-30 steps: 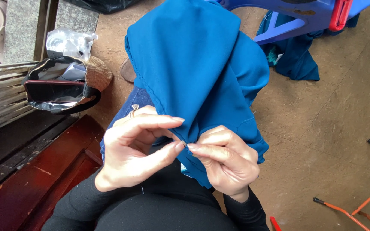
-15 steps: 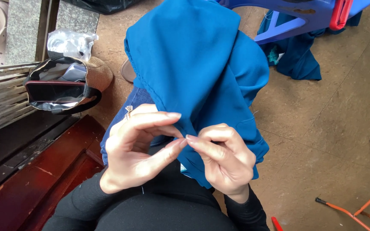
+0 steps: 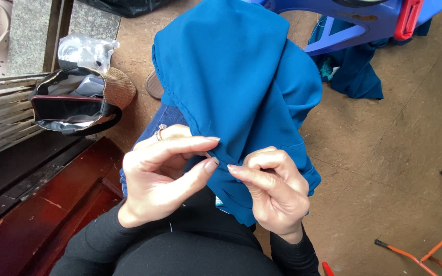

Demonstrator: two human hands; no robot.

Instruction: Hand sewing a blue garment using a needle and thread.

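The blue cloth (image 3: 241, 87) lay draped over the person's lap and knee, its lower edge gathered between the two hands above the brown floor (image 3: 384, 153). The left hand (image 3: 164, 179) had thumb and forefinger drawn narrow around a thin pale sliver at the fabric's edge, most likely a needle or a pin, though it was too small to tell which. The right hand (image 3: 274, 191) pinched a fold of the cloth just beside it, fingertips closed on the material, the two grips almost touching.

The risk, as it seemed, lay in that closeness. A point pushed through the fold could have pricked the right forefinger waiting behind it. The left hold was light and fine, so the sliver might have slipped and dropped into the folds or onto the floor, where it would have been hard to find. The cloth hung heavy toward the far side; had the right pinch loosened, the fold could have slid out and the edge lost its alignment. A black bag (image 3: 72, 110) sat well apart at the left.
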